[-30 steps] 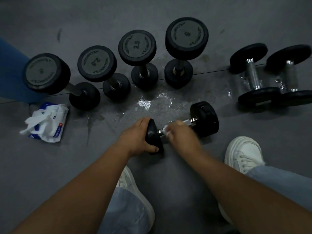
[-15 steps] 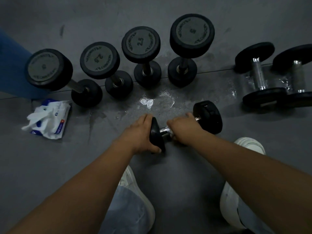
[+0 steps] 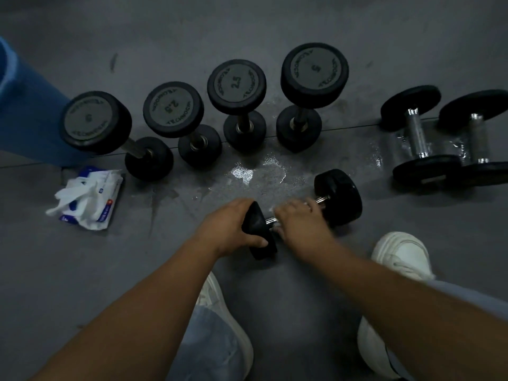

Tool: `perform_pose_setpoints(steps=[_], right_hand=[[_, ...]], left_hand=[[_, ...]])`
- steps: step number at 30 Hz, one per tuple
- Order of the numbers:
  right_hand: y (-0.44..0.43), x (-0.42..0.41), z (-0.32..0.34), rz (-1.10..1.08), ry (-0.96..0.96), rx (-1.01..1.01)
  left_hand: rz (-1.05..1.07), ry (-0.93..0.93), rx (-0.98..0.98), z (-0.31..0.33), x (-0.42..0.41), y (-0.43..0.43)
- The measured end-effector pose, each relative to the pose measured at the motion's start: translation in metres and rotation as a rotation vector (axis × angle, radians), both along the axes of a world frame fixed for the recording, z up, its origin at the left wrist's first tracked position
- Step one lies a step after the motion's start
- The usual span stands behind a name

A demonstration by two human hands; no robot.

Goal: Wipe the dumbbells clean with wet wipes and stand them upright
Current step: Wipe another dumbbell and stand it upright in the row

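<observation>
At the left edge of the frame, below centre, the pack of wet wipes [image 3: 88, 200] lies on the grey floor [image 3: 288, 28], with loose wipes spilling out of it. Above and to its right, the row of four upright dumbbells [image 3: 236, 83] stands on end, judged already done.

In the middle, the left hand [image 3: 228, 229] curls over the near rubber head of the lying dumbbell [image 3: 339, 198], thumb across its face. It pins the weight to the floor just below a wet patch [image 3: 255, 171]. The right hand [image 3: 299, 218] is closed round the chrome handle [image 3: 321, 199], and a scrap of white wipe [image 3: 275, 209] shows at its edge. How much wipe is wrapped underneath cannot be seen.

To do this step well, the left hand should keep the head from rolling. The right should draw the wipe along the whole bar to the far collar, twisting to reach the underside, and then go over both heads. The wet floor may let the weight slide, so stand it on a drier spot.

At the upper right, two more dumbbells [image 3: 417, 136] lie on their sides, apparently waiting.
</observation>
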State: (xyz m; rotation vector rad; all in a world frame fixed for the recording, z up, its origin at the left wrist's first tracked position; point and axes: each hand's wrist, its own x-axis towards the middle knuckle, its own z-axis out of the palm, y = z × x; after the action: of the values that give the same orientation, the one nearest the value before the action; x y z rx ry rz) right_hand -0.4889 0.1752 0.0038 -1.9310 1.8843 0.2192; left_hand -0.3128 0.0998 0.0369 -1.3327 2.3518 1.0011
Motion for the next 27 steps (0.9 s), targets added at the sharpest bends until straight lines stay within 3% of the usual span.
perform_pose_setpoints(steps=[4,6,8,12,17,20,24,27], right_hand=[[0.002,0.0,0.001,0.125,-0.072,-0.006],[-0.005,-0.008,0.005,0.085,-0.072,0.01],[0.004,-0.002,0.006,0.051,-0.087,-0.042],[0.011,-0.012,0.004,0.192,-0.031,-0.171],[-0.004,-0.025,0.007,-0.196,-0.037,-0.238],[-0.001,-0.019,0.011,-0.246,-0.178,-0.094],[-0.01,-0.03,0.006,-0.552,-0.334,-0.22],[0.008,-0.018,-0.005,-0.452,-0.166,-0.204]], left_hand=[[-0.005,-0.019,-0.041,0.0,0.0,0.009],[-0.014,-0.022,-0.051,-0.002,0.0,0.013],[-0.014,-0.027,-0.054,0.0,0.0,0.013],[-0.018,-0.033,-0.031,-0.001,-0.001,0.008],[0.003,-0.008,0.016,-0.004,0.0,0.0],[0.006,-0.009,0.028,-0.003,-0.001,-0.001],[0.021,0.012,0.044,-0.004,0.0,-0.003],[0.015,0.015,0.044,-0.004,0.0,-0.004]])
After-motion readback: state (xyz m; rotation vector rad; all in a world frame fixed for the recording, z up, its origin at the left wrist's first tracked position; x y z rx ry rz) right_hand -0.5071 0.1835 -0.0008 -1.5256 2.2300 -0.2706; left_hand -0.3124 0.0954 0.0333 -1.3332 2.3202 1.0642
